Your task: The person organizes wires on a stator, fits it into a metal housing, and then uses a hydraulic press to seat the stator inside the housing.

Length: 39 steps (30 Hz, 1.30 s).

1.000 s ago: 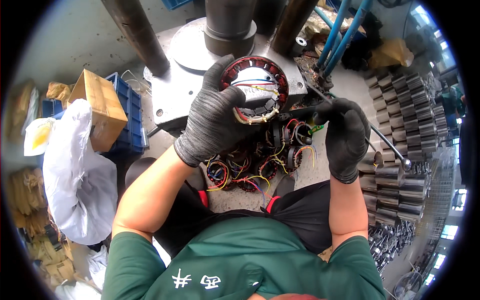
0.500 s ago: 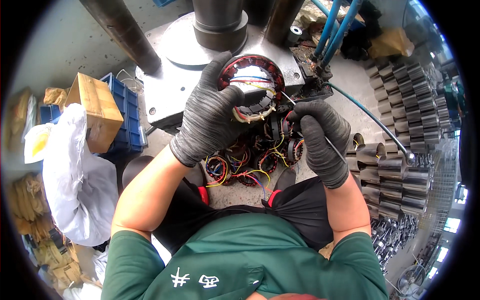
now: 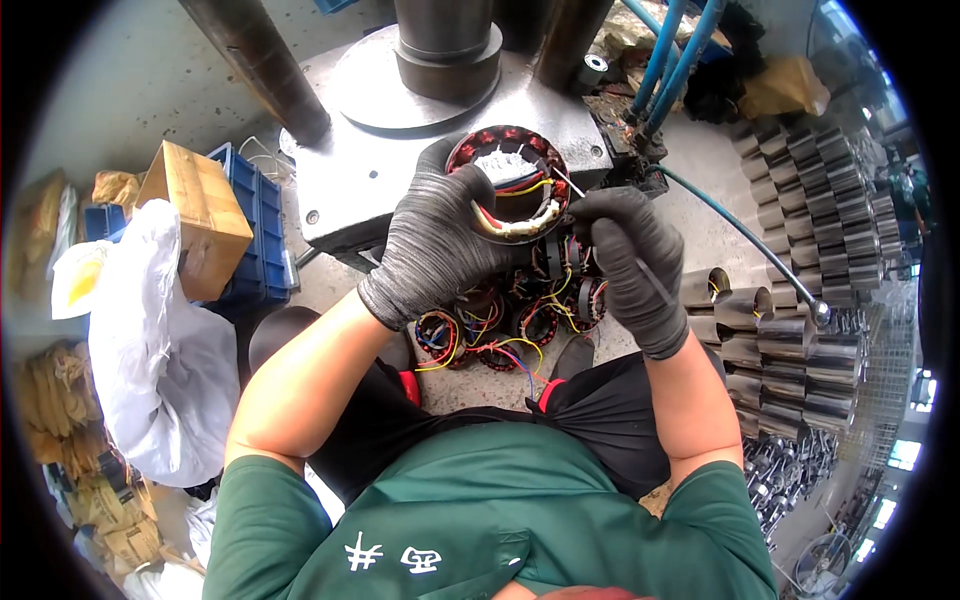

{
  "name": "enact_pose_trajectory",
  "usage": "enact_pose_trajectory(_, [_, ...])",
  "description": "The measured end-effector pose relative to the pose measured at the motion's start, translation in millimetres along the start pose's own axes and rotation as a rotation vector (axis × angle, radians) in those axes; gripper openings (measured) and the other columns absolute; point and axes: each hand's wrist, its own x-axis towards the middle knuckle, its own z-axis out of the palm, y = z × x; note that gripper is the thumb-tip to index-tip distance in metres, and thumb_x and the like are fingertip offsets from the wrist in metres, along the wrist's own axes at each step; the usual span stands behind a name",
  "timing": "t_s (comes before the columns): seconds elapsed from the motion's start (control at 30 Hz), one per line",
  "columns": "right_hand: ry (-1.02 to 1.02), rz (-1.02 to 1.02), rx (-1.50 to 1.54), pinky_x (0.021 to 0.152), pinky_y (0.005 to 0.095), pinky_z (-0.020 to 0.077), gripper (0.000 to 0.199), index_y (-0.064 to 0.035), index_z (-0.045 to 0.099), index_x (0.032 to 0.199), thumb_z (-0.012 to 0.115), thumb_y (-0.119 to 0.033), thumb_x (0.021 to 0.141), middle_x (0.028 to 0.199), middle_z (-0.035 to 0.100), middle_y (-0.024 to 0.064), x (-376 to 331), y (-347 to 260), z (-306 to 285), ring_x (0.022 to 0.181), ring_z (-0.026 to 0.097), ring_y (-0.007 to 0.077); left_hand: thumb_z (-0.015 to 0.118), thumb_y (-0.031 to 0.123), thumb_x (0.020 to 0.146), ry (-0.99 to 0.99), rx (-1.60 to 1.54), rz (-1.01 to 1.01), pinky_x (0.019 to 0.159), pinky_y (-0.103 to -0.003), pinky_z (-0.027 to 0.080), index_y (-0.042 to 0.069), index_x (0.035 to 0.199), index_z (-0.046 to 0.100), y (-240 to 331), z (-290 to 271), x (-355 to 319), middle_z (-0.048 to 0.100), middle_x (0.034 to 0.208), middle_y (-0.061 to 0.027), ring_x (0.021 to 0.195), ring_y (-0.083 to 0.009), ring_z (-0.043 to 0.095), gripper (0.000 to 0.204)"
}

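Observation:
My left hand (image 3: 440, 225), in a grey-black knit glove, is closed around the left side of a motor stator (image 3: 512, 138). The ring is tilted, with dark red inner windings, a pale laced band along its near edge and red, blue and yellow lead wires crossing its opening. My right hand (image 3: 640, 268), gloved alike, is closed on a thin metal rod (image 3: 570, 183). Its tip reaches the stator's right inner edge; whether it touches a wire I cannot tell. On the floor below lie several more stators (image 3: 536, 322) with loose coloured leads.
Ahead stands a metal press table (image 3: 370, 180) with a thick steel column (image 3: 445, 45) above a round plate. Steel sleeves (image 3: 800, 345) are stacked at right, near a metal lever (image 3: 745, 233). At left are a cardboard box (image 3: 205, 225), blue crates (image 3: 268, 230) and a white sack (image 3: 160, 370).
The stator has tilted and come slightly nearer in my left hand. My right hand has shifted a little left with the rod, and the lead wires have dropped lower across the opening.

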Motion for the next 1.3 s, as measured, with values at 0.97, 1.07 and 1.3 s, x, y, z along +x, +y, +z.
enact_pose_trajectory(0.97, [0.030, 0.126, 0.304, 0.069, 0.0271, 0.0569, 0.023, 0.0006, 0.071, 0.111, 0.064, -0.018, 0.100, 0.092, 0.075, 0.0103, -1, -8, -40, 0.076, 0.069, 0.0131, 0.092, 0.026, 0.076, 0.012, 0.142, 0.377, 0.103, -0.042, 0.056, 0.005, 0.124, 0.072, -12, -8, 7, 0.056, 0.143, -0.0272, 0.124, -0.0395, 0.065, 0.056])
enact_pose_trajectory(1.07, [0.006, 0.178, 0.234, 0.067, 0.0243, 0.0533, 0.023, -0.0007, 0.072, 0.107, 0.064, -0.021, 0.100, 0.088, 0.073, 0.0057, -4, -16, -31, 0.073, 0.063, 0.0077, 0.097, 0.029, 0.069, 0.032, 0.019, 0.277, 0.101, -0.044, 0.058, 0.012, 0.109, 0.080, -9, -4, 6, 0.053, 0.143, -0.0279, 0.122, -0.0432, 0.065, 0.047])
enact_pose_trajectory(1.3, [-0.082, 0.145, 0.163, 0.069, 0.0258, 0.0524, 0.021, -0.0003, 0.072, 0.103, 0.064, -0.020, 0.098, 0.085, 0.072, 0.0036, -3, -13, -28, 0.078, 0.063, 0.0066, 0.099, 0.026, 0.065, 0.096, -0.080, 0.231, 0.100, -0.045, 0.058, 0.010, 0.101, 0.074, -17, 3, 4, 0.053, 0.140, -0.0274, 0.121, -0.0415, 0.064, 0.047])
